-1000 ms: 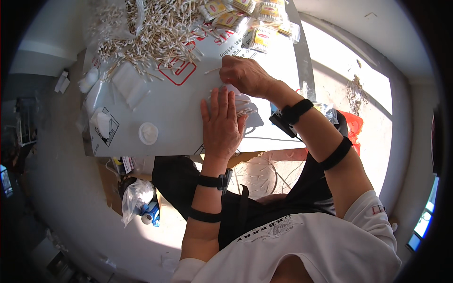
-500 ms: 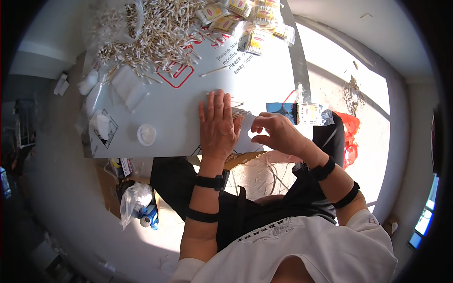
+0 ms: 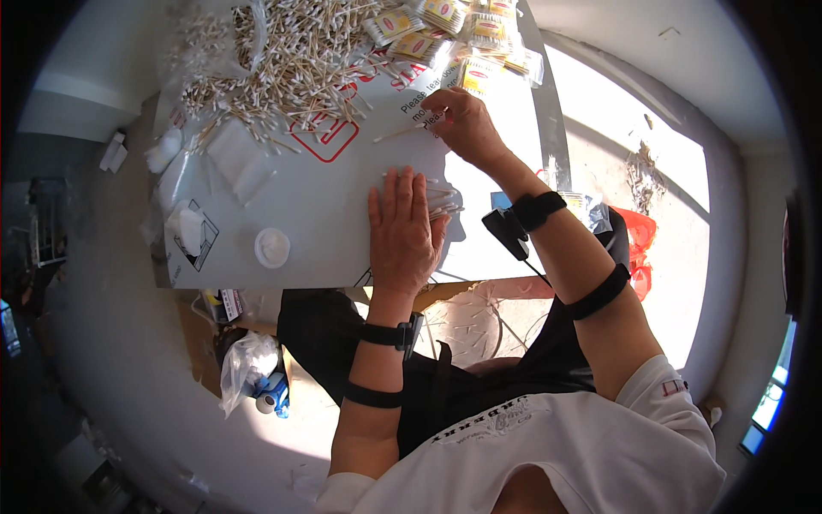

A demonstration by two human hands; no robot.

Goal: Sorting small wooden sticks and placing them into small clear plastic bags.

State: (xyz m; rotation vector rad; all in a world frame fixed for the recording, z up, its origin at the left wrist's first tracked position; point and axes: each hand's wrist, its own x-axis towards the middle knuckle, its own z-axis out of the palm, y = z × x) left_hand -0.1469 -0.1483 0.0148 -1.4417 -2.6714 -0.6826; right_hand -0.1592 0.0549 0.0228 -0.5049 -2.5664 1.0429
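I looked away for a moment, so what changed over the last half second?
The right hand moved forward from near the front edge of the table, to beside the lone swab; whether it touches is unclear. The left hand stayed flat by the small bunch of swabs.

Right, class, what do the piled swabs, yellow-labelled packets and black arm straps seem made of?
Piled swabs: tan sticks, matt, probably wood; white tips, likely cotton. Packets: glossy clear film, likely plastic, since it glints. Arm straps: matt black, perhaps fabric, curving snugly.
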